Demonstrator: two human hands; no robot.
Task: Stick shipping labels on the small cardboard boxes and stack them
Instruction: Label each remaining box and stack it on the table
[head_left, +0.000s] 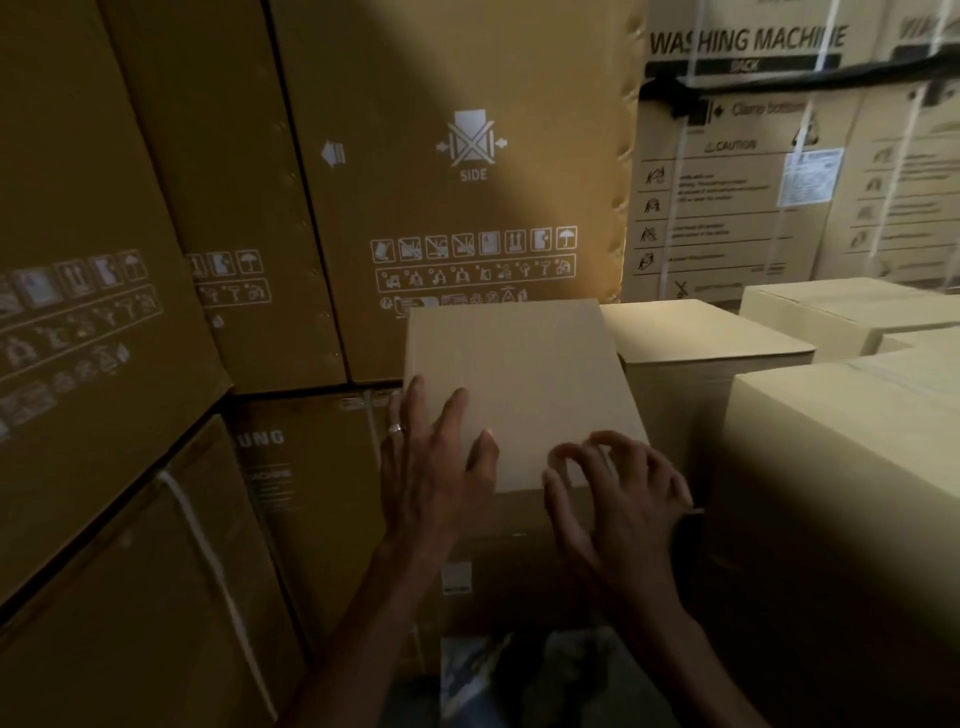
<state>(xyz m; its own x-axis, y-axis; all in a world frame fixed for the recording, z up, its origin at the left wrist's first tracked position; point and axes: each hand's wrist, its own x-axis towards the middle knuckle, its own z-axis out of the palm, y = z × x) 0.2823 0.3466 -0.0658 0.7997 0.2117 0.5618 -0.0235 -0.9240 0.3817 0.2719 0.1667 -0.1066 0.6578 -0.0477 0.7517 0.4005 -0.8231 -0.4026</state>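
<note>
A small plain cardboard box (514, 384) is seen in the middle of the view, set on top of a darker carton (498, 561) whose front face carries a small pale sticker (456, 577). No label can be made out on the small box's top.

The left hand (431, 467) is laid flat on the near left corner of the box top, fingers straight and spread, nothing gripped; a ring (396, 429) is worn on one finger. The right hand (618, 499) is held at the near right corner, fingers loosely curled, tips at the box's edge; whether anything is pinched cannot be told.

Just right of the small box, a second pale box (711, 338) is stacked at about the same height, and a larger pale carton (841, 467) fills the right foreground. Further pale boxes (831, 306) lie behind these.

The room is dim, with one slanting band of light. Tall brown cartons (467, 156) printed with handling symbols and "SIDE" rise behind and to the left. At upper right, a strapped carton (748, 47) marked "WASHING MACHINE" is stacked above another (727, 208) with caution print.
</note>
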